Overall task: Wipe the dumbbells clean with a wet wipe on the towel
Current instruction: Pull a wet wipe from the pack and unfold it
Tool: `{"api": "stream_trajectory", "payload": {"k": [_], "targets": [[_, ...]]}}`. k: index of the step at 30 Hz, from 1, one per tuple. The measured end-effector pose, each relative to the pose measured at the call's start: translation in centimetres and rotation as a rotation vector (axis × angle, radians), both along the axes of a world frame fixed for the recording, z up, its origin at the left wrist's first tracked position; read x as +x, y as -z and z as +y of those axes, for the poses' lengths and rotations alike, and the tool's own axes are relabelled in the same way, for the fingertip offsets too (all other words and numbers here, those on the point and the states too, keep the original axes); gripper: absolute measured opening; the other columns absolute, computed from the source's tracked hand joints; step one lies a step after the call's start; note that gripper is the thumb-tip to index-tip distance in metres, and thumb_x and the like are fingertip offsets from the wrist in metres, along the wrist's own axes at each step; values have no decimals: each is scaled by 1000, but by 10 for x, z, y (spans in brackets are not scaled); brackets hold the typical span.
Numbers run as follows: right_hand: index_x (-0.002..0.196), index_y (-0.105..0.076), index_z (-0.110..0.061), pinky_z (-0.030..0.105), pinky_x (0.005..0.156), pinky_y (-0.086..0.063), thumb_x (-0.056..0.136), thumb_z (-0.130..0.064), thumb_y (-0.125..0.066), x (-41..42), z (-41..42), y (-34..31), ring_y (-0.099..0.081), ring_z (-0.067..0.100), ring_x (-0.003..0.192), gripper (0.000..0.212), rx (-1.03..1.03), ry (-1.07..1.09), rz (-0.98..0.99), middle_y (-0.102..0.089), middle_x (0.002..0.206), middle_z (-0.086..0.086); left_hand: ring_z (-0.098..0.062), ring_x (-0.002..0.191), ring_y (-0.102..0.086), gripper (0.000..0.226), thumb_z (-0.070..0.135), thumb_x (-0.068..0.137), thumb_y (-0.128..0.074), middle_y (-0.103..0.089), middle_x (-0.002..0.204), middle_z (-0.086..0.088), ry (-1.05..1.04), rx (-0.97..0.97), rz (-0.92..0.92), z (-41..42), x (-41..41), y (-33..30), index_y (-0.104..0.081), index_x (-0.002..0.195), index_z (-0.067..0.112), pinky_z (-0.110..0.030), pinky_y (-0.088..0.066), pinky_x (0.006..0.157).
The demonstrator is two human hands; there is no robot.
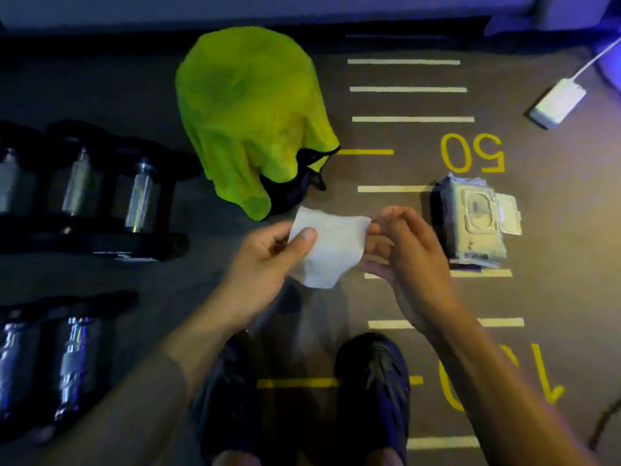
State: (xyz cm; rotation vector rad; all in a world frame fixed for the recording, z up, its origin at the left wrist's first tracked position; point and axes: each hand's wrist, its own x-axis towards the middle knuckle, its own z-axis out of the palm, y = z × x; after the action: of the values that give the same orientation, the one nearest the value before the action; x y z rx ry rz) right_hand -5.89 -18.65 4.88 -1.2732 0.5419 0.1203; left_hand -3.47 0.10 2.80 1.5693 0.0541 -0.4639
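Wet wipe [327, 245] pinched btwn fingers of left hand [265, 260] & right hand [406, 253], above floor

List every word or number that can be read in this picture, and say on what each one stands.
"50": yellow number painted on the floor, upside down from this view.
A second yellow number on the floor, near the right forearm: partly hidden, seems "10" or "100"; cannot tell.
Wet wipe pack: label too blurred to read.
Dumbbells: no readable marks.

Dumbbells [77, 193] line the floor [396, 136] at left, the towel [248, 119] lies far-centre, the wipe pack [477, 223] sits right, the wipe [327, 248] hangs between both.
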Motion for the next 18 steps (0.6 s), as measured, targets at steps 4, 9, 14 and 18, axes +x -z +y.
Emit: {"api": "stream_trajectory", "payload": {"k": [4, 9, 14, 18], "targets": [[87, -75, -29, 47, 88, -61, 75, -53, -73, -18, 30, -17, -75, 20, 100, 27, 70, -228, 39, -77, 98, -3, -7, 76, -58, 30, 31, 93, -66, -70, 85, -2, 63, 91, -142, 29, -8, -23, -76, 100, 4, -23, -46, 66], [107, -68, -17, 37, 73, -54, 72, -20, -90, -12, 61, -42, -69, 22, 83, 41, 37, -296, -24, -76, 90, 5, -17, 83, -64, 26, 29, 87, -72, -77, 95, -23, 9, 55, -200, 57, -23, -57, -79, 101, 7, -33, -49, 73], [107, -66, -17, 30, 65, -51, 73, -6, -86, 5, 74, -84, -68, 18, 76, 41, 51, -342, -155, -77, 88, 4, -25, 82, -56, 19, 24, 77, -80, -62, 84, -19, -186, -86, -122, 77, -30, -95, -69, 79, 9, -36, -45, 74], [116, -65, -13, 25, 67, -55, 82, -10, -71, 12, 85, -118, -70, 12, 74, 34, 195, -383, -179, -75, 84, 3, -14, 66, -58, 28, 22, 77, -89, -61, 69, -2, -250, -209, -48, 91, -28, -130, -67, 61, 24, -30, -44, 67]]}}
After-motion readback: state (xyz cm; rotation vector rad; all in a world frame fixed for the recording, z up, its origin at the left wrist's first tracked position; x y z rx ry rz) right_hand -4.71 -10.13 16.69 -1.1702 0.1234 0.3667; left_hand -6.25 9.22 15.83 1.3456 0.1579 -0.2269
